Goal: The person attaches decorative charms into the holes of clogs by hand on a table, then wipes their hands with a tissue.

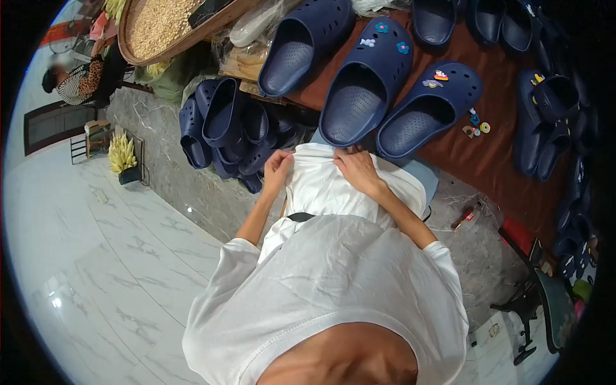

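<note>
My left hand [278, 168] is closed on the left edge of a white cloth [321, 176] that lies over my lap. My right hand [359, 170] has its fingers curled on the top edge of the same cloth, close under the heel of a navy clog [356, 96]. That clog carries blue flower charms and a white one. Beside it lies another navy clog [423, 109] with colourful charms, and to the left a plain navy clog [298, 48]. Loose shoe charms [475, 125] rest on the brown cloth [475, 160]. Some of my fingertips are hidden.
Navy clogs [221, 125] are piled left of my hands, with more clogs [545, 119] at the right. A round tray of grains [160, 25] stands at upper left. Another person [80, 80] sits in the far left background. A chair [539, 295] stands at lower right.
</note>
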`<act>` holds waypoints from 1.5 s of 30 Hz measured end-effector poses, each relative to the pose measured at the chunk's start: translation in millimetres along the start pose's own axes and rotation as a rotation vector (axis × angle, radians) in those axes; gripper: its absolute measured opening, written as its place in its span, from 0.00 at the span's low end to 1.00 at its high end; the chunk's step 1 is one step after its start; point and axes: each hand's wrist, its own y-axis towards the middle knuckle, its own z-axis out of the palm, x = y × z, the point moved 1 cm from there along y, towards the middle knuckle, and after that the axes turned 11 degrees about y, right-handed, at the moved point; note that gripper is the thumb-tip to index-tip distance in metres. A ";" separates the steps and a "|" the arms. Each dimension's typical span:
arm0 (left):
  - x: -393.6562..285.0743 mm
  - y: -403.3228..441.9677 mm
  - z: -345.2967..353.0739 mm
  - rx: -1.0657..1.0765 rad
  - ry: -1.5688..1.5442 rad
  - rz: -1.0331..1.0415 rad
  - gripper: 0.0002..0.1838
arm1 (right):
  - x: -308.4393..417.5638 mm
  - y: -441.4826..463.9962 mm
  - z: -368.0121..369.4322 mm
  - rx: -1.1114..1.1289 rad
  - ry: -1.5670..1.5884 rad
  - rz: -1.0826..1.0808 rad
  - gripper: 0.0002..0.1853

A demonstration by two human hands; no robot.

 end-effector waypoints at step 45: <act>45.9 -46.2 34.3 0.101 0.642 0.177 0.24 | 7.2 15.3 30.3 -0.033 0.370 0.046 0.08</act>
